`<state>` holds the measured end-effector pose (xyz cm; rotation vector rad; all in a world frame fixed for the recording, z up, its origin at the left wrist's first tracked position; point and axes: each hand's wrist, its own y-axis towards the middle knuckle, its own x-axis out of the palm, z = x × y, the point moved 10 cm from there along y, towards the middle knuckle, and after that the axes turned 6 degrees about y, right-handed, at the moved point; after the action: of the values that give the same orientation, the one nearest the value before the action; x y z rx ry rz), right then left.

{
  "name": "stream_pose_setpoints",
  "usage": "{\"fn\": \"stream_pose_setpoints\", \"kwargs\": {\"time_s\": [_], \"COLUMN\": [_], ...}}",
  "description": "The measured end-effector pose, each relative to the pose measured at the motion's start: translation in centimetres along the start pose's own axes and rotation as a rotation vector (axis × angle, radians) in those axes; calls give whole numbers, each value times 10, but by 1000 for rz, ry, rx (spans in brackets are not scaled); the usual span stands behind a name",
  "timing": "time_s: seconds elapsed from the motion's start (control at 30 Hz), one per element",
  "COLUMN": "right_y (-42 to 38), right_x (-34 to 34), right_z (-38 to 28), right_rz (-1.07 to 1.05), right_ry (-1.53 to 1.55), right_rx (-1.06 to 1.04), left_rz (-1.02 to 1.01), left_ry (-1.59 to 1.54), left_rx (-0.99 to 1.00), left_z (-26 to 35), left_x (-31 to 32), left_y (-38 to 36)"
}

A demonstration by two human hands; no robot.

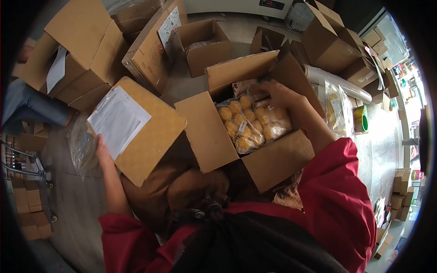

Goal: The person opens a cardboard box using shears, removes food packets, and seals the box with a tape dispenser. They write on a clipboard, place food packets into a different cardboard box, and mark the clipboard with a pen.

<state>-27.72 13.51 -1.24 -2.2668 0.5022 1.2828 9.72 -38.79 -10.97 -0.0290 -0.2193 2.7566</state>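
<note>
My left hand (104, 154) is closed on the left edge of a brown clipboard (159, 119), tilted beside the open carton. White printed sheets (119, 119) lie on its upper left part. My right hand (283, 94) reaches into the cardboard carton (207, 132), over its far right part. Its fingers are dim and partly hidden, with a small dark green patch by the fingertips; I cannot tell whether they grip anything. Below them, clear bags of round yellow-orange food pieces (243, 122) fill the carton, with small white labels on them.
Other open cartons (207, 57) stand ahead, and a large one (91, 59) is at upper left. To the right are a roll of clear film (337, 84), a bagged item (336, 109) and a roll of green tape (361, 119). Another person's leg (34, 107) shows at left.
</note>
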Motion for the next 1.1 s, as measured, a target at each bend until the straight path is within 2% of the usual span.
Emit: {"fn": "stream_pose_setpoints", "kwargs": {"time_s": [0.03,0.1,0.17,0.23,0.3,0.33,0.37,0.4,0.43,0.5,0.57,0.6,0.63,0.7,0.77,0.8,0.87,0.93,1.0,1.07,1.1], "right_y": [2,2,1,-4,-10,-16,-21,-25,-26,-27,-14,-6,4,23,20,27,27,32,28,25,22], "right_x": [-1,9,5,3,-4,-6,-8,-9,-15,-34,-58,-57,-53,-43,-29,-15,3,1,1,-1,0], "right_z": [-3,5,9,14,-1,0,-15,-35,-47,-49,-70,-83,-76,-96,-107,-126,-149,-150,-149,-145,-146], "right_rz": [-6,-178,-239,-303,-345,-363,-366,-370,-387,-508,-470,-578,-631,-604,-571,-553,-522,-482,-432,-395,-389], "right_ry": [-5,2,-82,-163,-471,-482,-495,-502,-510,-369,-162,-197,-209,-132,-116,-101,-57,8,76,139,168], "right_rx": [-4,86,127,175,16,23,-137,-300,-302,27,-9,9,109,204,206,217,238,272,311,336,340], "left_rz": [11,24,-74,-113,-153,-149,-144,-141,-202,-252,-330,-368,-408,-449,-128,-107,-185,-164,-13,51,16], "left_ry": [32,54,-55,-43,-36,15,62,51,-8,-73,-140,-169,-195,-215,-8,-5,-93,-268,-261,-41,-37], "left_rx": [-18,-44,-186,-268,-355,-469,-580,-597,-544,-498,-435,-394,-343,-264,-369,-357,-206,-266,-85,42,82], "left_z": [-8,-33,-79,-82,-62,-49,-51,-61,-64,-69,-63,-53,-39,-19,-35,-29,1,55,106,105,93], "left_x": [6,10,13,29,55,67,72,70,74,76,84,87,90,92,49,29,-1,-8,-24,-68,-79], "left_y": [6,24,48,22,-16,-40,-52,-49,-43,-38,-49,-55,-58,-44,-16,-17,-28,-101,-163,-185,-191]}}
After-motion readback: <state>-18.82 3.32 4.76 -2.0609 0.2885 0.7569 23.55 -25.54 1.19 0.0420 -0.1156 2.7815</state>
